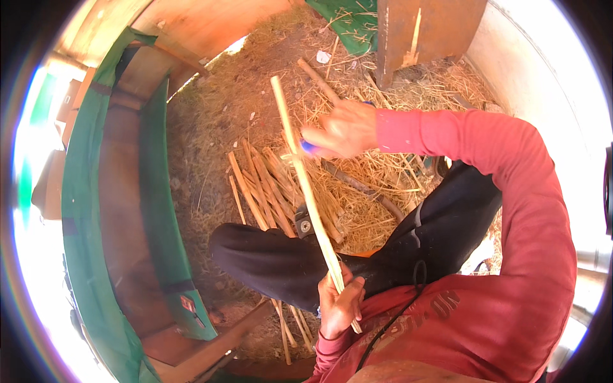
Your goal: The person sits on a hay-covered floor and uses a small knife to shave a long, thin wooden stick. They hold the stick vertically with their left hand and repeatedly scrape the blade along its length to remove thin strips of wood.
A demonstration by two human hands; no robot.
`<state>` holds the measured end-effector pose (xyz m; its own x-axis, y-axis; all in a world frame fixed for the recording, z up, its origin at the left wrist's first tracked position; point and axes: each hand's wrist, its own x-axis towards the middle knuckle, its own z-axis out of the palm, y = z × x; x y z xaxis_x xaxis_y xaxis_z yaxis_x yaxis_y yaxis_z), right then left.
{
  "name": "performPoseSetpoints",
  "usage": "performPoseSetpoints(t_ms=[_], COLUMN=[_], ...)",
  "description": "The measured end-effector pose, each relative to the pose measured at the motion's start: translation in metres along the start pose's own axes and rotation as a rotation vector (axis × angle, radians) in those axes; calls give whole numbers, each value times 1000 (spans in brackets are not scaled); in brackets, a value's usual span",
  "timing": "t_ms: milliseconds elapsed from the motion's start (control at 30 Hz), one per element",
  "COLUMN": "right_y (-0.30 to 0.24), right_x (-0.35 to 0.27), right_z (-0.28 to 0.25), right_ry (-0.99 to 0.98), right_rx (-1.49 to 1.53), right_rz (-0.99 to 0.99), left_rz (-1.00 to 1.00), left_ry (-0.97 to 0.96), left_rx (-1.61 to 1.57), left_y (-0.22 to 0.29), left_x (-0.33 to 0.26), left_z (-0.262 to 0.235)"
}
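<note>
My left hand (340,305) is closed around the lower end of a long, pale, peeled wooden stick (309,194), which slants up and away over my crossed legs. Close to the stick's upper half is my right hand (345,129), slightly blurred and closed on a blue-handled tool (308,147). The tool's blue shows at both sides of the fist; its blade is hard to make out. A small curl of shaving (290,156) clings to the stick near the tool.
Several peeled sticks (258,185) lie in a bundle beyond my knee, beside heaped shavings (367,217). A darker branch (364,185) rests on the shavings. Green-covered boards (156,191) stand at the left, a brown wooden panel (431,32) at the far right.
</note>
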<state>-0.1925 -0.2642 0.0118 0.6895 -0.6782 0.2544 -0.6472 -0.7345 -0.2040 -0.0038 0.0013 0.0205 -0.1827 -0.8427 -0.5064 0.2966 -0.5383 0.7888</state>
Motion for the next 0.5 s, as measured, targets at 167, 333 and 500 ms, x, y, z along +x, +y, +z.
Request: performPoseSetpoints(t_ms=[167, 333, 500], right_y=[145, 122, 29], right_x=[9, -13, -15], right_z=[-44, -43, -40], right_ry=[200, 257, 122], right_rx=[-157, -70, 182], right_rz=[715, 577, 13], left_rz=[-101, 1, -93], left_ry=[-47, -86, -144], left_rx=[244, -281, -407], left_y=[-10, 3, 2], left_x=[-25, 13, 24], left_z=[-1, -17, -12])
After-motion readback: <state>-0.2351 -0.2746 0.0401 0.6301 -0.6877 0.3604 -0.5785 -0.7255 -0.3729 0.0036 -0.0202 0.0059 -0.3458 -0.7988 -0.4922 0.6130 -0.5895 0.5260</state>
